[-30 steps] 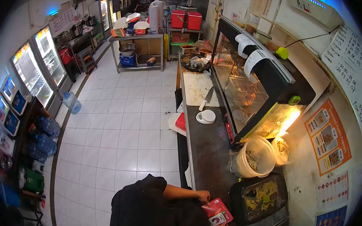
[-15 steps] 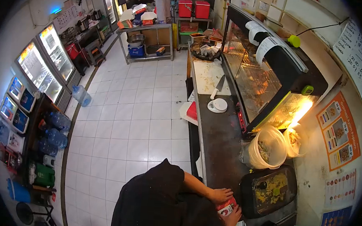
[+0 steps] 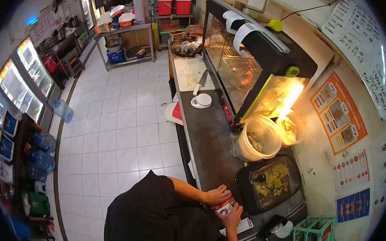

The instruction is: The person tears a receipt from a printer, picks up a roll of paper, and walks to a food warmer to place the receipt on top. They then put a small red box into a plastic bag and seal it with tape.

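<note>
A small red-and-white printed packet [image 3: 225, 207] is between my two hands at the counter's near edge. My left hand [image 3: 217, 195] lies over its upper end, with fingers curled onto it. From below, my right hand [image 3: 231, 216] grips the other end, thumb and fingers closed against it. The hands cover much of the packet, so its full shape is hidden. Beside my right hand lies a white printed slip [image 3: 243, 225]. Just beyond the packet stands a black tray [image 3: 246, 193] with yellowish food scraps.
A clear plastic tub [image 3: 245, 146] stands behind the tray, near a lit glass food warmer [image 3: 246, 64]. Farther along the counter are a white scale [image 3: 201, 101], a knife [image 3: 200, 82] and a cutting board [image 3: 185, 73]. A green plastic basket [image 3: 312, 238] sits at lower right.
The camera view has shifted, so the counter and room appear farther left. Both hands stay on the packet, and more of its printed face shows between them.
</note>
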The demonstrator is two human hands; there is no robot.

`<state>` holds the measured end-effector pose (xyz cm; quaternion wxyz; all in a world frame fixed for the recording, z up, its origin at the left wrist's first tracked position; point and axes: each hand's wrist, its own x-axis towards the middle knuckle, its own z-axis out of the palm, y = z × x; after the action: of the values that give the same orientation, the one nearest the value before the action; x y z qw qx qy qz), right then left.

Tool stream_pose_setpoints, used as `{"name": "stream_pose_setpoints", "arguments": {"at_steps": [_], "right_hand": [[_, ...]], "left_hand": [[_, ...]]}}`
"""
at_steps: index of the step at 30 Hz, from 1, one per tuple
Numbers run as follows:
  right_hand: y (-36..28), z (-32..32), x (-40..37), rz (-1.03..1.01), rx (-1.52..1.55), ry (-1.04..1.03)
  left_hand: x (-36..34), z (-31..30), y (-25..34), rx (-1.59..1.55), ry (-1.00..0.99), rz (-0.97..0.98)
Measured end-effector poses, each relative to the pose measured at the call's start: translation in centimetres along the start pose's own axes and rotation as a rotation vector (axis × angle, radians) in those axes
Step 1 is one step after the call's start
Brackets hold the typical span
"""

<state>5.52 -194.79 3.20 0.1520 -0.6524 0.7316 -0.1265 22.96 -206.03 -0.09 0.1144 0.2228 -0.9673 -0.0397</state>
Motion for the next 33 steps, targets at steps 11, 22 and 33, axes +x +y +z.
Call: {"name": "stream_pose_setpoints", "arguments": {"at_steps": [11,22,33], "right_hand": [[2.7,4.2,-1.7,0.146,0.285,0.034],[23.6,-8.4,-16.6,0.915,-0.309,1.082],[27.8,-5.0,-13.7,1.017,1.445,0.334]], "left_hand": [[0.5,5.9,-2.1,0.045,0.052,0.048],[3.2,2.5,7.3,-0.215,-0.215,-0.8],[-0.7,1.6,7.0,-0.222,-0.168,-0.554]]}}
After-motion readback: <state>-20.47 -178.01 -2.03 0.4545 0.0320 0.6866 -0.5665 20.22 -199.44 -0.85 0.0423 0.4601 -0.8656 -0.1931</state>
